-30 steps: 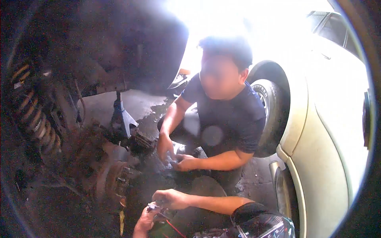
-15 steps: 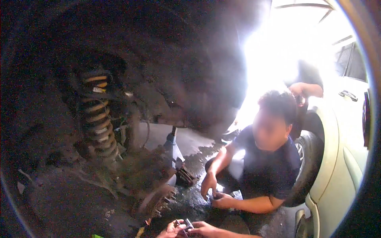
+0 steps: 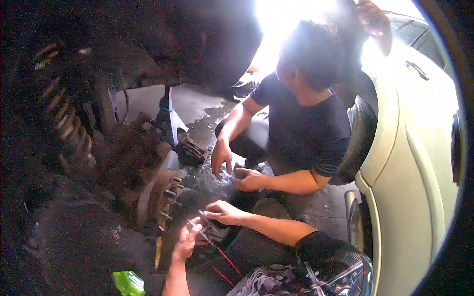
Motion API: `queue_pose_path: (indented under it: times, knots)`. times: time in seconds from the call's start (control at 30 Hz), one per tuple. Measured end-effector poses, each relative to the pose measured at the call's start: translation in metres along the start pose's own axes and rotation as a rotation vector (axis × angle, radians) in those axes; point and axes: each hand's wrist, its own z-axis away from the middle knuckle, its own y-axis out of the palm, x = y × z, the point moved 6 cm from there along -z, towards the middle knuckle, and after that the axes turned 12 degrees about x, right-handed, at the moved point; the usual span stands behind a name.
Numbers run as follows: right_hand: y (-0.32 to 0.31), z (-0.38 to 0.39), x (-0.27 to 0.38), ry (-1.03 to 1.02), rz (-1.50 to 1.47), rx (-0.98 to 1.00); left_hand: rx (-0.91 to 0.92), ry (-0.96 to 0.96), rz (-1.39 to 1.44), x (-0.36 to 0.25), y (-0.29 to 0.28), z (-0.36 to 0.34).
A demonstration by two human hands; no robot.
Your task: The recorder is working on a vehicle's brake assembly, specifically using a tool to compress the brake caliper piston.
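Note:
My left hand (image 3: 186, 239) is closed on a slim metal tool (image 3: 222, 255) with red handles, likely pliers. My right hand (image 3: 222, 213) grips the same tool's upper part; small details between my fingers are hard to make out. Just left of them is a rusty wheel hub (image 3: 163, 197) with protruding studs, and a yellow strip (image 3: 159, 251) hangs below it. Dark crumpled cloth and some metal tools (image 3: 261, 283) lie at the lower edge, with a green plastic package (image 3: 127, 282) to the left.
A co-worker in a dark T-shirt (image 3: 306, 138) squats opposite, hands close together. Another person (image 3: 375, 24) stands behind. The coil spring (image 3: 69, 123) and dark wheel well are at left, a jack stand (image 3: 173, 123) beyond the hub, a pale car (image 3: 410, 197) at right.
My view swung up and back down. My hands now hold the red-handled tool more spread along it. The co-worker has turned their head away, and the person behind has raised a hand.

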Motion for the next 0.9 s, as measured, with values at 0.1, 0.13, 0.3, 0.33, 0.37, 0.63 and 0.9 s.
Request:
queue_pose_path:
  times: [0.1,0.13,0.3,0.33,0.37,0.63,0.9]
  knots:
    - [-0.001,0.019,0.027,-0.147,-0.263,0.107,0.048,-0.006,0.156,0.008,0.006,-0.006]
    - [0.0,0.025,0.034,-0.159,-0.327,0.17,0.032,0.034,0.172,0.01,0.001,-0.005]
    - [0.019,0.047,0.038,-0.087,-0.018,0.339,-0.083,0.124,0.235,0.046,-0.025,-0.007]
    - [0.027,0.053,0.026,0.03,0.039,0.338,-0.099,0.124,0.268,0.041,-0.019,-0.006]
    - [0.029,0.058,0.007,0.097,0.168,0.343,-0.121,0.085,0.236,0.029,-0.007,-0.008]
    - [0.001,0.051,-0.019,0.225,-0.52,0.168,-0.056,0.039,0.035,0.03,0.012,-0.011]
    - [0.011,0.062,-0.055,0.618,-0.347,0.217,-0.081,0.045,-0.265,-0.006,0.022,-0.019]
